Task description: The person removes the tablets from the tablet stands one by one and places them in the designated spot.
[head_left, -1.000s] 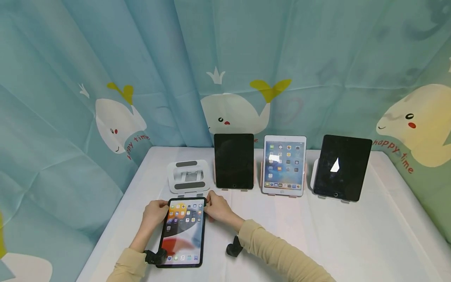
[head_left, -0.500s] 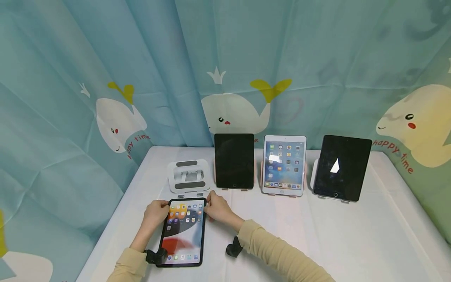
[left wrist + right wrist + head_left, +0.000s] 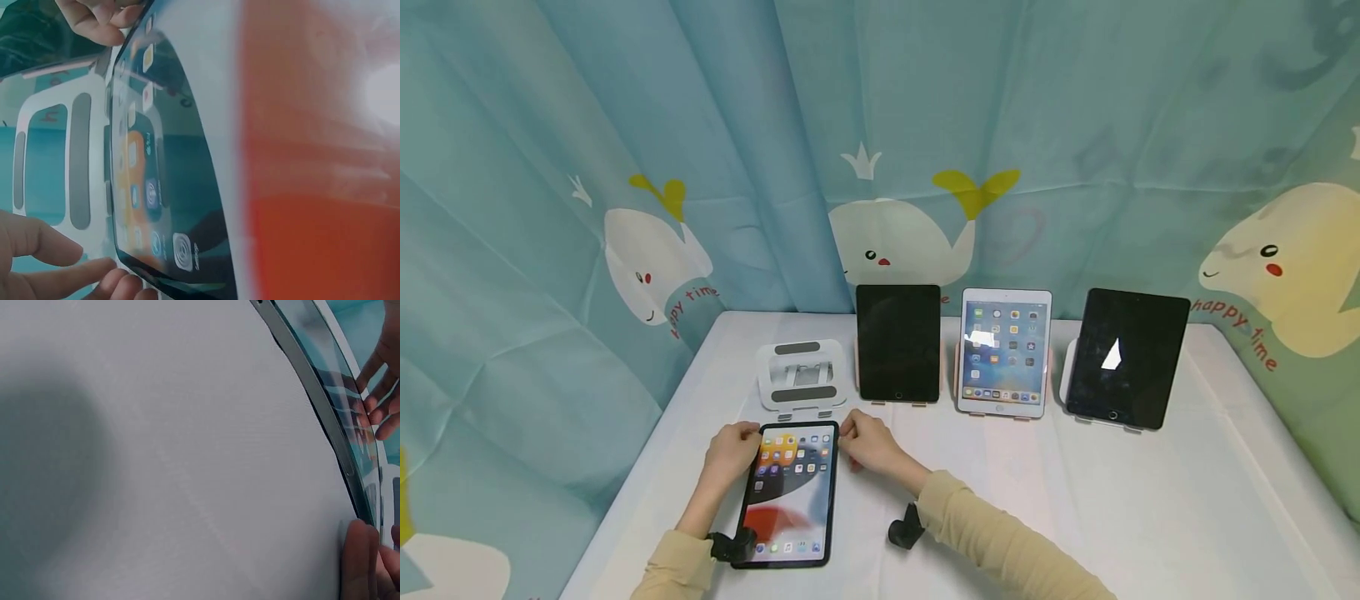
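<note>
Tablet [image 3: 792, 492], its screen lit, lies flat near the front edge of the white bench [image 3: 1075, 517], gripped at its far corners by both hands: the left hand [image 3: 730, 450] curls round the top left corner, the right hand [image 3: 868, 442] pinches the top right. Just beyond stands an empty white stand [image 3: 797, 375], then three propped tablets [image 3: 1003, 350] in a row.

A black-framed tablet [image 3: 790, 493] lies flat and face-up on the white table near its front left edge, lengthwise away from the person, its lit screen showing app icons over a red, white and grey wallpaper.
</note>
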Demonstrator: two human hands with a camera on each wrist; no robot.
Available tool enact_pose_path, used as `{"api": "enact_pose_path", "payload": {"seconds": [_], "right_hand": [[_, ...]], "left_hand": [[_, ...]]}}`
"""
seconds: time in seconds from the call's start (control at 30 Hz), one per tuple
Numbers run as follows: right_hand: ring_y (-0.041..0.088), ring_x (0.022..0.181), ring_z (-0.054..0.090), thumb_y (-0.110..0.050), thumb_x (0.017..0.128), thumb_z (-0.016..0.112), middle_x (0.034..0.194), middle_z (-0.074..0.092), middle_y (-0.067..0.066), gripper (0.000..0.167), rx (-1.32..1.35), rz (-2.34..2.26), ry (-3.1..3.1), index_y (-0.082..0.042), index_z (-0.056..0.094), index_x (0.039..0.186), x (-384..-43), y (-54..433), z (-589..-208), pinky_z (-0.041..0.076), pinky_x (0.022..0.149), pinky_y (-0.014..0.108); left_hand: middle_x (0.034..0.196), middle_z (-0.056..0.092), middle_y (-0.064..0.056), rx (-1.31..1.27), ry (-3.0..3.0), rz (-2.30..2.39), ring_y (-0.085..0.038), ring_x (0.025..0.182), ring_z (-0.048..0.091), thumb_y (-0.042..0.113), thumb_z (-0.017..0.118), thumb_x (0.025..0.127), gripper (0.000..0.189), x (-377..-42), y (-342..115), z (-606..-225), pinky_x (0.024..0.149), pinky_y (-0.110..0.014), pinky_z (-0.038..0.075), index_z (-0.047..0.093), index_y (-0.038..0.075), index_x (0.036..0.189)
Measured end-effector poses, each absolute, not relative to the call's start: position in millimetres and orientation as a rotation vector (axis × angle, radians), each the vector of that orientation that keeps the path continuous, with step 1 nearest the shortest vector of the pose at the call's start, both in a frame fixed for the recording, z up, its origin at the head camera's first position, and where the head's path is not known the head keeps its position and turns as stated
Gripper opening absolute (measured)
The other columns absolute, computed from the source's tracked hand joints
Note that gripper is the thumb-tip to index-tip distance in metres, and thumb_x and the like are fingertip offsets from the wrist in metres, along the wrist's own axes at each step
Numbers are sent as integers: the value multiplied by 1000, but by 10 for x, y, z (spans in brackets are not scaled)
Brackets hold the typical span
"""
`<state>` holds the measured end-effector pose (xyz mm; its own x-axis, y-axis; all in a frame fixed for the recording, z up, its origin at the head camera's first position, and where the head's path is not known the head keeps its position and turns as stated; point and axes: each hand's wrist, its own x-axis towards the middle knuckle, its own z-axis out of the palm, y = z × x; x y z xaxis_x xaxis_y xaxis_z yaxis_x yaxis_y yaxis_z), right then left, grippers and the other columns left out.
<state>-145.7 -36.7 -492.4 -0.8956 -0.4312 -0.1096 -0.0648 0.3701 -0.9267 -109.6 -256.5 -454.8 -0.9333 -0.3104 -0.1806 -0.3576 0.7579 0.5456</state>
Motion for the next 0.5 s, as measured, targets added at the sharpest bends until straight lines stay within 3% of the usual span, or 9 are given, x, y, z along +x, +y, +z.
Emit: {"api": "enact_pose_path", "payload": {"seconds": [0.13, 0.5], "right_hand": [[8, 45, 52, -2, 87, 57, 64, 58, 2, 4, -440, -1539, 2299, 1, 59, 88, -1462, -324, -4908, 48, 44, 21], [10, 53, 53, -5, 88, 59, 71, 62, 9, 6, -380, -1589, 2383, 0, 63, 91, -1436, -173, -4858, 44, 49, 21]], "left_hand": [[102, 64, -27, -556, 2903, 969, -34, 87, 56, 12, 48, 90, 38, -1115, -2529, -4540, 80, -49, 48, 61, -12, 116], [103, 61, -26, -570, 2944, 1116, -34, 87, 59, 14, 49, 92, 37, -1215, -2340, -4569, 70, -41, 49, 62, -7, 119]]}}
